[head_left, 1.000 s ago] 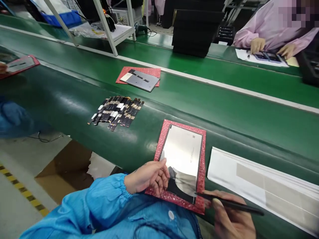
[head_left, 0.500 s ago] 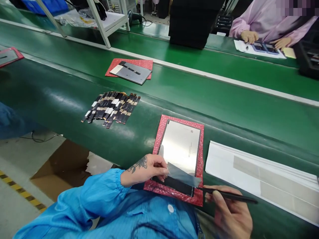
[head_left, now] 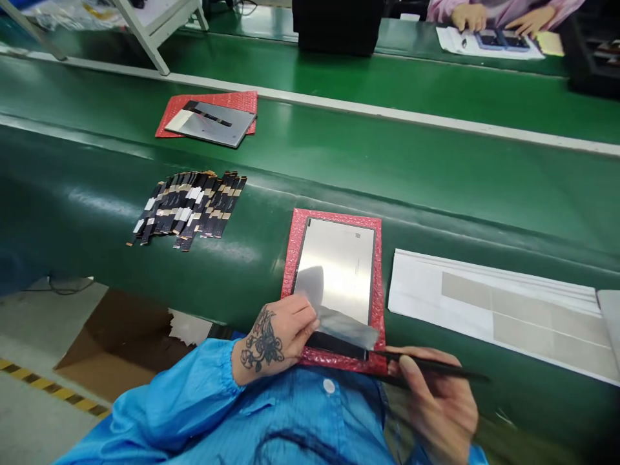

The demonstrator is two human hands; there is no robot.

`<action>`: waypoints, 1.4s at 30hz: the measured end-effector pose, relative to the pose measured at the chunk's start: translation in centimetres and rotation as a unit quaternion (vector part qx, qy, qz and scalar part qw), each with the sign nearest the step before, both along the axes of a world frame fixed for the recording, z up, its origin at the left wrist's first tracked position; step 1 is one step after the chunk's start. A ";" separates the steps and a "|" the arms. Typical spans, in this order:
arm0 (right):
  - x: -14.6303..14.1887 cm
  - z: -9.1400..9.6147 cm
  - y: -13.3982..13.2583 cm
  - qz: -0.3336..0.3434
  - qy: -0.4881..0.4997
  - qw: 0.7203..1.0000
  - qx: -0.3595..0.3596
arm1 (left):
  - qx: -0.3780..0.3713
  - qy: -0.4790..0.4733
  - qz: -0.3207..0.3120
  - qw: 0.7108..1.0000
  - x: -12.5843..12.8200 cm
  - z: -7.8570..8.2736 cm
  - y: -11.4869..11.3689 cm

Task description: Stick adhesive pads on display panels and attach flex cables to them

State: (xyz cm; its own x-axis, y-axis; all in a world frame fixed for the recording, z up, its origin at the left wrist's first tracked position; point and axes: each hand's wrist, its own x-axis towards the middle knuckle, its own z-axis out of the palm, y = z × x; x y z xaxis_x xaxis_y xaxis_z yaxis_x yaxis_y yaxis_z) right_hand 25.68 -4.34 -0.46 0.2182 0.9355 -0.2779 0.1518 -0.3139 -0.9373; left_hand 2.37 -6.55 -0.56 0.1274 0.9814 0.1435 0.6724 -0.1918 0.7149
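Observation:
A display panel with a silvery back (head_left: pixel 334 265) lies on a red bubble-wrap bag (head_left: pixel 289 248) in front of me. My left hand (head_left: pixel 278 336) pinches the left end of a greyish translucent film strip (head_left: pixel 346 327) above the panel's black lower edge (head_left: pixel 334 345). The strip stretches rightward across the panel, its right end loose-looking and slightly curled. Black tweezers (head_left: pixel 436 365) are gripped in my right hand (head_left: pixel 438 397). Their tip is at the panel's lower right corner, close to the strip's right end; whether it touches the strip I cannot tell.
White sheets bearing greyish film pieces (head_left: pixel 508 316) lie on the right. A pile of black flex cables (head_left: pixel 188 210) sits to the left. Farther back, another panel (head_left: pixel 213 123) rests on red bubble wrap. Across the green bench, a co-worker's hands (head_left: pixel 469 16) are over small dark devices.
The whole view has shifted, so the bench items appear farther left and higher. My left hand has turned more back-up, and the film's right end now sits slightly above the tweezers' tip.

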 end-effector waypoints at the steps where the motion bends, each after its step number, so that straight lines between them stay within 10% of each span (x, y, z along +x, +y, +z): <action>1: 0.3 -0.5 0.3 0.009 0.015 1.000 -0.022 | 0.013 0.000 -0.007 1.000 0.2 -0.1 -0.3; 6: 0.9 -1.9 0.0 0.024 0.062 0.993 -0.095 | -0.013 -0.024 0.005 1.000 1.4 -1.2 -1.8; 18: 1.2 -2.5 -1.9 0.065 0.028 0.997 -0.041 | -0.044 0.145 -0.042 0.988 1.3 -0.1 -1.4; 42: 1.4 -3.2 -2.2 0.115 -0.037 0.992 0.045 | -0.024 0.192 -0.055 0.980 1.5 0.1 -1.5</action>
